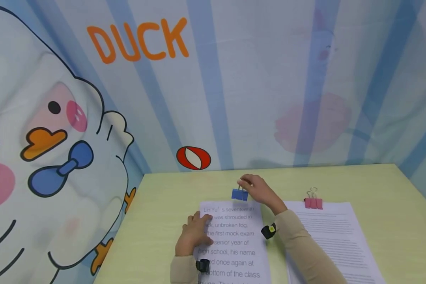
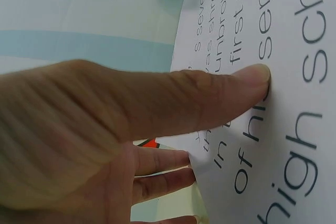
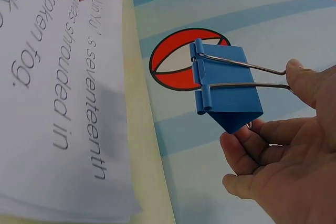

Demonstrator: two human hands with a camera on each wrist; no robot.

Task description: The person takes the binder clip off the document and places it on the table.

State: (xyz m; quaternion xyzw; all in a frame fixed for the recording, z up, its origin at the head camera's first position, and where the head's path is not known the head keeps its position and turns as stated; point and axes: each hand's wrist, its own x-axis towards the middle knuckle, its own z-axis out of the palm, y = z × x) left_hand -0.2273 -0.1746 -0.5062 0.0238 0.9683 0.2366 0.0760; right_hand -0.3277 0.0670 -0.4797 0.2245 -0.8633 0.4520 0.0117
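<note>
My right hand (image 1: 260,190) pinches the wire handles of a blue binder clip (image 3: 228,80) between thumb and fingers. The clip hangs just beyond the top edge of a stack of printed paper (image 1: 234,236), apart from it; its mouth faces the paper in the right wrist view. On the stack's left side rests my left hand (image 1: 194,232), its fingers spread and fairly straight. In the left wrist view its thumb (image 2: 231,90) lies on the printed lines, with the other fingers at the sheet's left edge.
To the right lies a second stack of printed sheets (image 1: 333,244), with a pink binder clip (image 1: 313,203) on its top edge. Both stacks lie on a pale yellow table (image 1: 156,221). Behind its far edge hangs a cartoon-printed cloth (image 1: 248,98).
</note>
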